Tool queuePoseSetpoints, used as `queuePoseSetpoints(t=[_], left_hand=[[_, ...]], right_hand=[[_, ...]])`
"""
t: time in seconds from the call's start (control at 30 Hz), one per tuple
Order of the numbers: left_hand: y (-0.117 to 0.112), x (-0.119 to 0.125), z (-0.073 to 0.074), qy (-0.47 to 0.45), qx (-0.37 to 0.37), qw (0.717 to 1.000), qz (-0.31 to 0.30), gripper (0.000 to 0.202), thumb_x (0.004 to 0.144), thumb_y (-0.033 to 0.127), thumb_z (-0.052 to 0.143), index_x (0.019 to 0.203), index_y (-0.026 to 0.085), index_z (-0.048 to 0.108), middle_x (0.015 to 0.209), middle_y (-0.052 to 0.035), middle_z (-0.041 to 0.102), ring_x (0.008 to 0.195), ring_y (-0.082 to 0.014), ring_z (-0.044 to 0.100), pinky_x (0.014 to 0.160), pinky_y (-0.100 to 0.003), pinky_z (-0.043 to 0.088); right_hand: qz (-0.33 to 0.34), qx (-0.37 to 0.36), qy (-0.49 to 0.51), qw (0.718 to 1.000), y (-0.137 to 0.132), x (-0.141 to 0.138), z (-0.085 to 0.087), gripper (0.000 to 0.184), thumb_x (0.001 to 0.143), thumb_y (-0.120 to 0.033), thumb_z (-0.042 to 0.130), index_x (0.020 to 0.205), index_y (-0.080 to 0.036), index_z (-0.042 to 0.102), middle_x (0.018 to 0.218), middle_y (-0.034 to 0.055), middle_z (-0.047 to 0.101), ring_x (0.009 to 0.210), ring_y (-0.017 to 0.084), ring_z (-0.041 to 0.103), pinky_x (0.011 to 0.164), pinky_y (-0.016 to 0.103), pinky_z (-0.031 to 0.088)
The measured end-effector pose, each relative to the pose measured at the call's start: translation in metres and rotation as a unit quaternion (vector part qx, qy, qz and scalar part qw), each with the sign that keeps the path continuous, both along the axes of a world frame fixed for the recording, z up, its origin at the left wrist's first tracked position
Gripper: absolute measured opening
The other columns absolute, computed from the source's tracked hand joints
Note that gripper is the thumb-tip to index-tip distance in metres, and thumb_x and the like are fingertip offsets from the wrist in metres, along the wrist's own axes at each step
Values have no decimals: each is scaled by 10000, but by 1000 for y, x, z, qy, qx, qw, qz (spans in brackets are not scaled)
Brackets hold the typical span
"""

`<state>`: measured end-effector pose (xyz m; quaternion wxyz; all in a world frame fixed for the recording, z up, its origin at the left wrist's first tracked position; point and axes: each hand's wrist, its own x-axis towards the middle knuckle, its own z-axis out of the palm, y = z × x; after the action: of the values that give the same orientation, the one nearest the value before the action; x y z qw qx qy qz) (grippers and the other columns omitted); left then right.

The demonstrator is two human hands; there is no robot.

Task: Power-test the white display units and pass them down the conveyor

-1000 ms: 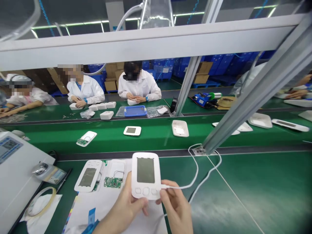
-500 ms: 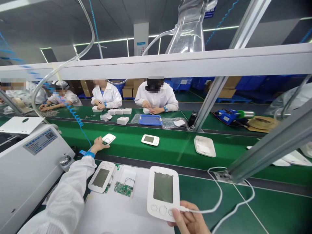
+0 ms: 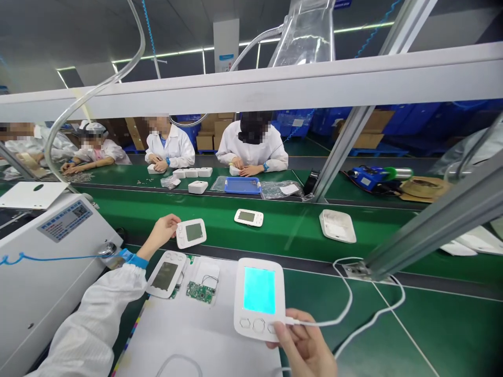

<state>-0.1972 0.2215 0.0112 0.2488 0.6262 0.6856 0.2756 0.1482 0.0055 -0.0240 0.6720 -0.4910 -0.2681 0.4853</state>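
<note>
At 6 o'clock is a white display unit, its screen lit cyan. My right grip, at 5, is clamped on its lower right corner, where a white cable meets the side. My left grip, at 8, pinches a second unit, grey-screened, by its left edge. Between 7 and 8, a third unit rests at the corner of a white sheet on the counter, a green circuit board just beside it. At 9, a label on the white machine bears rows of print and a QR code; I cannot read the print. Near 12, the pillar carries a sign, too small to read.
</note>
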Motion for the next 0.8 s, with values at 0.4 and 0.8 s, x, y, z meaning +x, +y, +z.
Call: queuePoseSetpoints(t=[0.4,0.8], left_hand=[[-43,103,6,-85,8,969,-233,157,964,320,652,938,177,711,1029,-53,731,963,-212,677,926,-434,535],[-186,193,-9,-348,-140,903,-209,815,900,309,711,1576,313,257,1469,-130,530,1197,-325,590,952,-370,518]], right_hand=[[25,0,-1,1000,-2,3,1,378,723,-510,862,888,-227,673,715,39,771,575,215,683,497,297,568],[-5,40,8,999,3,4,-2,326,819,-451,808,991,-225,648,733,20,766,590,177,685,556,263,574]])
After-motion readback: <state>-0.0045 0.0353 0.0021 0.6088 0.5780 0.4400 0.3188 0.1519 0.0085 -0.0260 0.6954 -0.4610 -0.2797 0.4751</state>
